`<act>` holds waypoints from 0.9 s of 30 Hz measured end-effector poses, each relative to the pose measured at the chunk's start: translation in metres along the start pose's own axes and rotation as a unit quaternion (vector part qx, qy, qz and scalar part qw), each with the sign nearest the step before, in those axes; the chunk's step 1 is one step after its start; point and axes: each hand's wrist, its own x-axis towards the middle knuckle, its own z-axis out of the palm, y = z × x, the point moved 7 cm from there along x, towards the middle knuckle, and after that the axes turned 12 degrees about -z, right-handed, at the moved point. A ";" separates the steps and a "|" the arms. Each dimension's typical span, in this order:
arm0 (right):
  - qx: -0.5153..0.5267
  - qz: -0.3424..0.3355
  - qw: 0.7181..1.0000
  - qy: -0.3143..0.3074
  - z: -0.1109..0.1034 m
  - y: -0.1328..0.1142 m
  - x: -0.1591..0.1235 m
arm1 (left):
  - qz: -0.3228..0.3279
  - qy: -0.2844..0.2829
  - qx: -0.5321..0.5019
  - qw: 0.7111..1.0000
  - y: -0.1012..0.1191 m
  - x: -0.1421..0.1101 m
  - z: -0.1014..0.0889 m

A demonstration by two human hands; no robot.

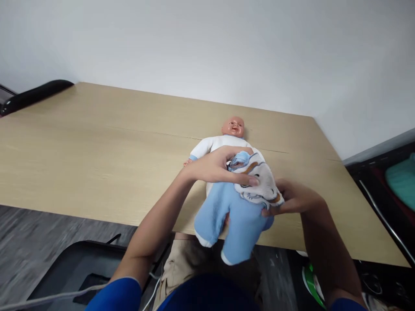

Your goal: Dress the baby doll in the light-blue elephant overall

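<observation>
A baby doll [234, 127] lies on its back on the table, its head toward the wall, in a white top with blue cuffs. Over its lower body are light blue overalls [244, 229] with a white dog-face patch [263, 176]. The legs of the overalls reach past the table's front edge; I cannot tell whether the doll's legs are inside. My left hand [223, 166] grips the upper part, thumb across the patch, fingers behind the cloth. My right hand [293, 198] pinches the right side beside the patch, with its fingers partly hidden.
The light wooden table [97, 160] runs along a white wall [194, 52]. A black chair [81, 263] stands below at the left. At the right are a dark frame with a metal bar and teal cloth [402, 179]. A green roll [311, 283] lies under the front edge.
</observation>
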 end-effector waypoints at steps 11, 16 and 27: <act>0.048 0.091 0.979 0.175 -0.059 0.057 0.016 | -0.033 -0.030 0.079 0.996 -0.018 0.017 -0.059; 0.048 0.154 0.985 0.064 -0.041 0.082 0.025 | -0.029 0.030 0.065 0.997 -0.035 0.029 -0.064; 0.069 0.099 0.976 0.184 -0.044 0.088 0.029 | -0.088 -0.075 0.054 0.992 -0.036 0.012 -0.067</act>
